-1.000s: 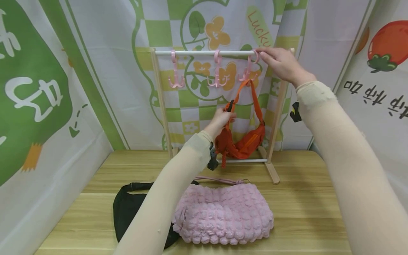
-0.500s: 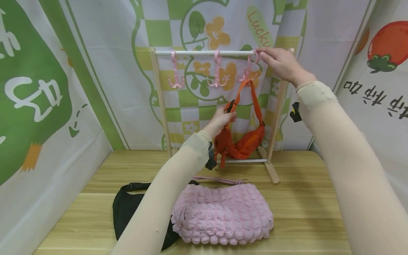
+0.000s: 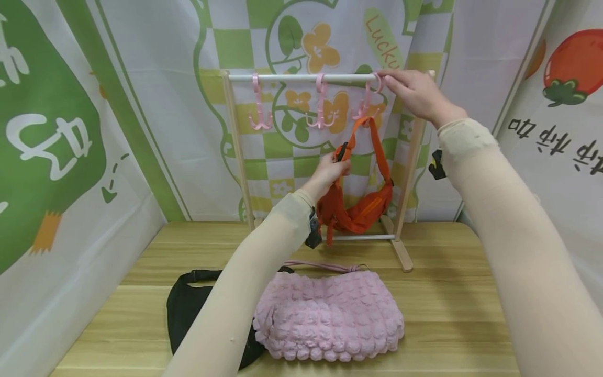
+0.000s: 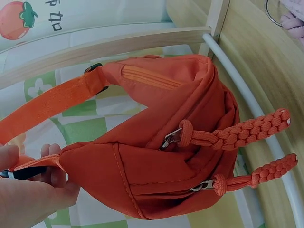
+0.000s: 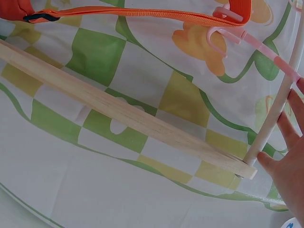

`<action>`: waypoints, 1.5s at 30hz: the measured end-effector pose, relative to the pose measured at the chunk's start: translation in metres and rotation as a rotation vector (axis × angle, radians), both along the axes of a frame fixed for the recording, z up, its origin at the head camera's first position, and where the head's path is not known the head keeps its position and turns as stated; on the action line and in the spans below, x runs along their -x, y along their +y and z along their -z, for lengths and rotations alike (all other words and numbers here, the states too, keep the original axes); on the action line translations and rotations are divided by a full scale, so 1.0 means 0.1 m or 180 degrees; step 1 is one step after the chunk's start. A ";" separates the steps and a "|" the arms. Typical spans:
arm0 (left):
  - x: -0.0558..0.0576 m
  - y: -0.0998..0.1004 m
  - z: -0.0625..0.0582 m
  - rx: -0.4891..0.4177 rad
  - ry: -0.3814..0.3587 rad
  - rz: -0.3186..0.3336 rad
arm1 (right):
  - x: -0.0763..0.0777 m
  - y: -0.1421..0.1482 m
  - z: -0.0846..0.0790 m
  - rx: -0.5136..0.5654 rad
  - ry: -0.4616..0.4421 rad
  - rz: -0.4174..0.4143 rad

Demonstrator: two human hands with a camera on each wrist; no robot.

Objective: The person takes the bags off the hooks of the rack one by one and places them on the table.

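An orange crossbody bag (image 4: pixel 156 166) with braided zip pulls hangs by its strap (image 5: pixel 161 15) from the right-hand pink hook (image 5: pixel 259 45). The strap loops over one of the hook's lower prongs. With my left hand (image 3: pixel 330 173) I grip the strap's near end, beside its black buckle (image 3: pixel 341 152). My right hand (image 3: pixel 416 94) is up at the white rail (image 5: pixel 270 121), fingertips pinching at the top of that same hook. Its other fingers lie spread along the rail near the wooden post (image 5: pixel 128 114).
Two more pink hooks, one at left (image 3: pixel 259 104) and one in the middle (image 3: pixel 321 104), hang on the rail. On the wooden table (image 3: pixel 447 314) before the rack, a puffy pink bag (image 3: pixel 330 314) overlaps a black bag (image 3: pixel 188 309). Printed cloth walls (image 3: pixel 127 52) surround the table.
My left hand has risen slightly with the strap's buckle end, and the orange bag has shifted a little with it. The right hand stays at the rail.
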State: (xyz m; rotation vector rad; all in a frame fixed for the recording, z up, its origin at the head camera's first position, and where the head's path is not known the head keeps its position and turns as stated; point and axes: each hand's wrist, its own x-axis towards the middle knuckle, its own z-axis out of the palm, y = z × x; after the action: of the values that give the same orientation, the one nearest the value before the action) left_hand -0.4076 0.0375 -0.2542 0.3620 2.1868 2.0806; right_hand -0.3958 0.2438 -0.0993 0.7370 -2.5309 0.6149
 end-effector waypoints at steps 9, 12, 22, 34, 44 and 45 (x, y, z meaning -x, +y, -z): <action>0.05 -0.03 0.02 0.0024 0.0123 -0.0165 | 0.01 0.01 -0.01 -0.0054 0.0059 -0.0075; 0.04 -0.04 0.00 0.0048 0.0094 -0.0138 | 0.01 0.02 -0.01 -0.0062 0.0049 -0.0078; -0.06 -0.07 -0.12 0.0033 -0.0110 -0.0050 | 0.00 0.03 -0.02 -0.0083 -0.0001 -0.0105; -0.04 -0.06 -0.10 0.0000 -0.0007 -0.0090 | -0.01 0.03 -0.05 -0.0211 -0.0163 -0.0056; -0.06 -0.10 -0.13 0.0019 -0.0023 -0.0087 | -0.01 0.02 -0.08 -0.0334 -0.0089 -0.0060; -0.06 -0.10 -0.13 0.0025 -0.0027 -0.0093 | -0.01 0.02 -0.09 -0.0333 -0.0092 -0.0062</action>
State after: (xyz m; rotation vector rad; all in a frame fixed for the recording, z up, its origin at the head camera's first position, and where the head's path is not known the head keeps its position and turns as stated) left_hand -0.4020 0.0270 -0.2407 0.3219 2.2079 2.0838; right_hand -0.3948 0.2454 -0.0907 0.7952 -2.6015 0.5061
